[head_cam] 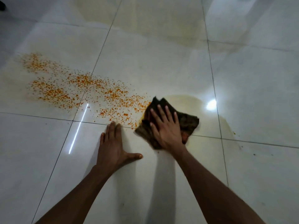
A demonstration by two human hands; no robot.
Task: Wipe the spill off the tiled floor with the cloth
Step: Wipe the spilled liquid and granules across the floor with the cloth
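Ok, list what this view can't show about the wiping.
Head view only:
- Floor under the cloth: hidden by the cloth and right hand.
- Cloth's near edge: motion-blurred.
- Spill at far left: too faint to trace.
- Floor under the left hand: covered by the palm.
- Dark object, top left: cut off.

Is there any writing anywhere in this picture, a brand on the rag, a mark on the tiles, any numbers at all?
None: no readable text, number or sign anywhere.
The dark cloth under the right hand shows no label or brand.
The tiled floor bears only grout lines, glare and the orange spill, no print.
The left hand, flat on the tile, bears no writing.
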